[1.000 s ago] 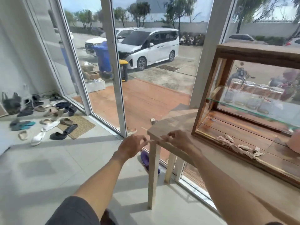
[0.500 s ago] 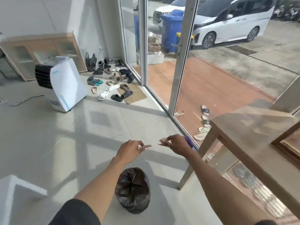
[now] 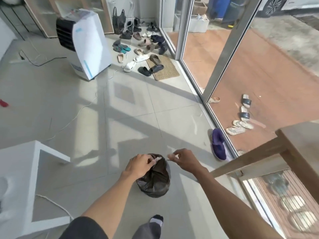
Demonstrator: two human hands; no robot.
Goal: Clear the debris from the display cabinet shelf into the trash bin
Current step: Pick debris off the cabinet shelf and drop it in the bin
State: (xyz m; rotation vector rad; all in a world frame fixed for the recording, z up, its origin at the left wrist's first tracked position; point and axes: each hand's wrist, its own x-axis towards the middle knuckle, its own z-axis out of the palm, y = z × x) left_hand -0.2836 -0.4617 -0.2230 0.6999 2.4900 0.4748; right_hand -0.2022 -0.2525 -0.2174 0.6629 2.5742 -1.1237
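Observation:
A small trash bin lined with a dark plastic bag stands on the tiled floor below me. My left hand hovers over the bin's far rim, pinching a pale scrap of debris between thumb and fingers. My right hand is just to the right of the bin's top, fingers pinched on another small pale scrap. The display cabinet is out of view; only the corner of its wooden table shows at the right.
A purple slipper lies by the glass door frame. A white air cooler and several shoes sit farther back. A white shelf unit stands at left, with cables across the floor.
My view swung from the cabinet and table down to the floor. Both hands, each still pinching a scrap, moved from the table edge to above the bin.

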